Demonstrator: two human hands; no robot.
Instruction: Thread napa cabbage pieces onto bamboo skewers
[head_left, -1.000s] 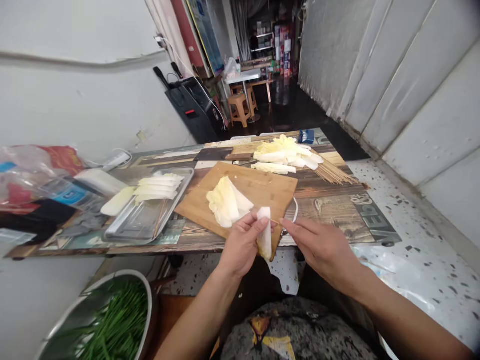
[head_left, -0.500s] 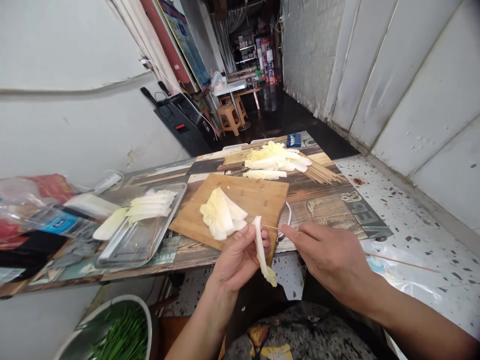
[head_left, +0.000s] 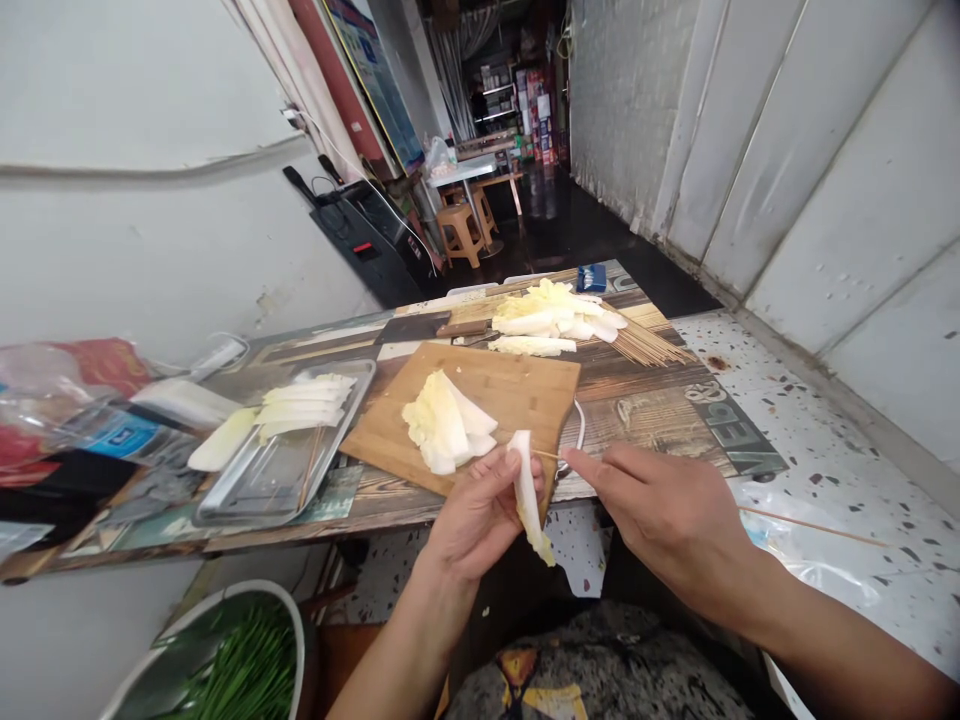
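My left hand [head_left: 484,510] pinches a strip of napa cabbage leaf [head_left: 529,495], its white stem end up and its yellowish tip hanging down. Closed around a thin wooden skewer [head_left: 814,525], my right hand [head_left: 667,510] points the skewer's front end at the stem; that end meets the strip, but how deep it goes I cannot tell. Just beyond my left hand, cut cabbage pieces [head_left: 450,420] lie on a wooden cutting board [head_left: 517,375]. At the left, a metal tray [head_left: 247,505] carries several cabbage strips [head_left: 304,405] with skewers.
More cabbage leaves [head_left: 555,312] rest on a bundle of skewers [head_left: 652,340] at the table's far side, beside a cleaver [head_left: 420,328] and a blue box [head_left: 591,278]. Plastic packaging [head_left: 75,400] crowds the left end. A bowl of green stalks [head_left: 244,665] stands below.
The cabbage strip in my left hand has turned slightly, showing more of its broad white face towards me. My hands keep nearly the same places; the whole view has shifted a little.
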